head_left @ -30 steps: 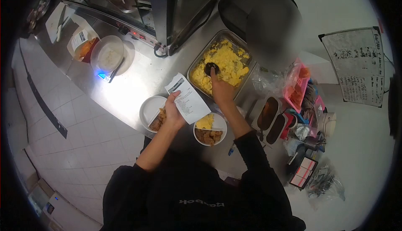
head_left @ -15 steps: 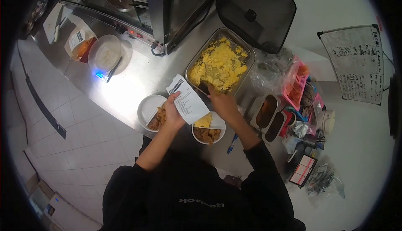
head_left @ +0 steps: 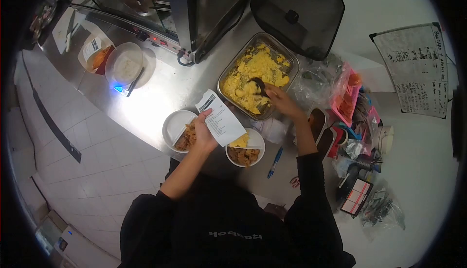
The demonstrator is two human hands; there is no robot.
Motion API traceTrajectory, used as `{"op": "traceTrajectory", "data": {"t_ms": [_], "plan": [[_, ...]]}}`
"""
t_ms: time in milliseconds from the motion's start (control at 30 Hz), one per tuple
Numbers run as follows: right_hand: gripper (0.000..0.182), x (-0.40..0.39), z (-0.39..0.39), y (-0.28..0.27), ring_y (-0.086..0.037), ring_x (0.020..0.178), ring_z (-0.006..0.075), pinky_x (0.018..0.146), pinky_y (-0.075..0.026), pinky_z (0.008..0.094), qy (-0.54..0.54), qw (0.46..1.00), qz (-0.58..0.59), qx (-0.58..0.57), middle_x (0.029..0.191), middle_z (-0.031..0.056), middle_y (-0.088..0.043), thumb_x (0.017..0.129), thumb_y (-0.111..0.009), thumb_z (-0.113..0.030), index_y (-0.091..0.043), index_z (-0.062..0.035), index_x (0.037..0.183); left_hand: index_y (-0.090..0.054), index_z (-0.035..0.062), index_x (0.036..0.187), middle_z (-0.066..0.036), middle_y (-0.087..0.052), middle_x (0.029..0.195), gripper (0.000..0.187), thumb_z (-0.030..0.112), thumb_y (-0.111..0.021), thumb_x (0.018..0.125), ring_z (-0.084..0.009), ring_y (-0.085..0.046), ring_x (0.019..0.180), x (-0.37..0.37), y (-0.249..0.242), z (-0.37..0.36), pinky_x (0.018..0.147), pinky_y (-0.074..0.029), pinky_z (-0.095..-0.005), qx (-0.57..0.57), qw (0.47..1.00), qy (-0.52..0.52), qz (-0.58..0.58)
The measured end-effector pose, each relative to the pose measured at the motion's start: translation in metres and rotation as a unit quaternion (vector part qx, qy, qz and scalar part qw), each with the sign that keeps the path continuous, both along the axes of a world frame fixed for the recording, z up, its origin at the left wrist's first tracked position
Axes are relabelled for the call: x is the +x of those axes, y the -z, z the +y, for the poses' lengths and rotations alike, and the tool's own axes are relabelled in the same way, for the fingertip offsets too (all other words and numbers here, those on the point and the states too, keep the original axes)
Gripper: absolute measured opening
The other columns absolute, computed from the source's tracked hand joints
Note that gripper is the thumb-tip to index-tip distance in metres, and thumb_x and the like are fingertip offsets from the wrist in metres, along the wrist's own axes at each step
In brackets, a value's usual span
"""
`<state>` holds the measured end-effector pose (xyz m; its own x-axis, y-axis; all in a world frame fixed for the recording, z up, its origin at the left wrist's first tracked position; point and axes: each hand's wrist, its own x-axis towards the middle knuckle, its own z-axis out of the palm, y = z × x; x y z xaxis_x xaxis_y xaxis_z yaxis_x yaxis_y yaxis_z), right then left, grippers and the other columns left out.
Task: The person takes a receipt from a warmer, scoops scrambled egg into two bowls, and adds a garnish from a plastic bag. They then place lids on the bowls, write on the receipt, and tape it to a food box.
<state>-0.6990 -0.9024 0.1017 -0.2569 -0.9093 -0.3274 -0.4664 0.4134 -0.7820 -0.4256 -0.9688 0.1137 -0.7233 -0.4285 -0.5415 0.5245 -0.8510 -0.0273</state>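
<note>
My left hand (head_left: 205, 134) grips a printed paper slip (head_left: 223, 122) between thumb and fingers. The slip hangs over part of a round white divided bowl (head_left: 263, 152), which has yellow egg in one side and brown meat in the other. A second divided bowl (head_left: 171, 122) stands left of that hand, meat in one compartment and bare white showing in the other. My right hand (head_left: 284, 103) is closed around a dark serving spoon (head_left: 258, 84). The spoon's head is among scrambled eggs (head_left: 258, 66) in a rectangular metal tray (head_left: 225, 97); some egg appears to be on it.
A dark lid (head_left: 311, 17) leans behind the tray. To the right are metal food containers (head_left: 317, 122), a pink basket (head_left: 345, 100) and plastic bags. A blue pen (head_left: 275, 162) lies near the front edge. Far left, a plastic tub (head_left: 124, 63) sits on a lit scale (head_left: 119, 89).
My right hand has moved right with the spoon, across the tray's near side, and the spoon's head now shows more. My left hand keeps the paper slip over the bowl.
</note>
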Motion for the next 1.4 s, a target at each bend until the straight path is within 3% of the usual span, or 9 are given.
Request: {"op": "traceTrajectory", "data": {"t_ms": [67,167,333,567,767,900,967,1067,1400], "plan": [[0.043,0.011,-0.003,-0.001,-0.065,0.071,0.0304,0.061,-0.048,0.0410,-0.031,0.975,0.193,-0.102,0.086,0.0134,-0.066,0.094,-0.047,-0.032,-0.044,-0.0134,0.133,-0.045,-0.0027,0.124,-0.020,-0.053,0.122,0.050,0.026,-0.044,0.083,-0.0333,-0.053,0.112,-0.002,0.003,0.007,0.099,-0.040,-0.0445,-0.006,1.000,0.006,-0.007],[0.042,0.051,-0.018,-0.036,-0.064,0.073,0.0326,0.064,-0.049,0.0416,-0.114,0.954,0.268,0.068,0.083,0.0159,-0.065,0.092,-0.048,-0.029,-0.044,-0.0141,0.132,-0.045,-0.0019,0.124,-0.019,-0.054,0.122,0.050,0.026,-0.044,0.083,-0.0330,-0.053,0.111,-0.007,0.002,0.014,0.098,-0.040,-0.0454,0.018,1.000,0.010,-0.004],[0.053,0.068,0.018,-0.046,-0.060,0.051,0.0225,0.047,-0.047,0.0349,-0.243,0.869,0.431,0.002,0.056,0.0070,-0.058,0.081,-0.054,-0.015,-0.044,-0.0218,0.133,-0.038,-0.0021,0.130,-0.018,-0.049,0.129,0.052,0.023,-0.042,0.085,-0.0338,-0.046,0.120,-0.008,0.009,0.016,0.102,-0.037,-0.0439,0.000,1.000,0.016,0.001],[0.049,0.056,0.047,-0.052,-0.061,0.053,0.0234,0.048,-0.046,0.0370,-0.266,0.832,0.480,0.085,0.059,0.0058,-0.060,0.082,-0.053,-0.015,-0.046,-0.0173,0.131,-0.047,-0.0006,0.121,-0.019,-0.058,0.113,0.046,0.025,-0.045,0.083,-0.0331,-0.057,0.105,-0.012,0.003,0.017,0.095,-0.043,-0.0448,-0.002,1.000,0.012,-0.009],[0.039,0.037,0.042,-0.031,-0.063,0.065,0.0319,0.054,-0.046,0.0428,-0.173,0.962,0.204,0.057,0.073,0.0147,-0.064,0.095,-0.043,-0.024,-0.042,-0.0077,0.130,-0.044,-0.0036,0.124,-0.020,-0.053,0.121,0.049,0.024,-0.042,0.084,-0.0343,-0.052,0.111,-0.013,0.009,0.019,0.098,-0.041,-0.0448,-0.007,1.000,0.009,0.004],[0.043,0.013,0.050,0.015,-0.050,0.050,0.0165,0.044,-0.037,0.0321,-0.095,0.994,0.036,-0.043,0.063,0.0065,-0.053,0.097,-0.043,-0.030,-0.039,-0.0094,0.134,-0.042,-0.0052,0.126,-0.023,-0.051,0.124,0.050,0.025,-0.040,0.085,-0.0348,-0.051,0.114,-0.011,0.010,0.016,0.099,-0.039,-0.0445,-0.009,1.000,0.019,0.009],[0.046,0.018,0.039,-0.023,-0.037,0.043,0.0086,0.039,-0.030,0.0261,0.029,0.956,-0.198,0.213,0.059,-0.0002,-0.043,0.097,-0.042,-0.034,-0.036,-0.0105,0.136,-0.043,-0.0055,0.126,-0.023,-0.051,0.124,0.050,0.025,-0.040,0.085,-0.0351,-0.051,0.113,-0.011,0.012,0.015,0.099,-0.039,-0.0446,-0.015,1.000,0.022,0.000],[0.053,0.025,0.040,-0.031,-0.021,0.043,0.0043,0.038,-0.020,0.0206,0.120,0.896,-0.367,0.220,0.059,-0.0048,-0.030,0.096,-0.043,-0.038,-0.029,-0.0119,0.141,-0.041,-0.0058,0.126,-0.023,-0.050,0.125,0.052,0.025,-0.041,0.085,-0.0353,-0.050,0.113,-0.011,0.022,0.012,0.099,-0.039,-0.0446,-0.024,0.999,0.029,-0.011],[0.055,0.068,0.049,-0.068,-0.022,0.046,0.0037,0.040,-0.020,0.0191,0.170,0.837,-0.513,0.087,0.062,-0.0042,-0.028,0.096,-0.045,-0.036,-0.024,-0.0134,0.142,-0.031,-0.0034,0.132,-0.019,-0.036,0.140,0.060,0.023,-0.045,0.079,-0.0320,-0.035,0.129,0.094,-0.073,-0.011,0.108,-0.028,-0.0400,-0.197,0.975,-0.087,-0.050]]}}
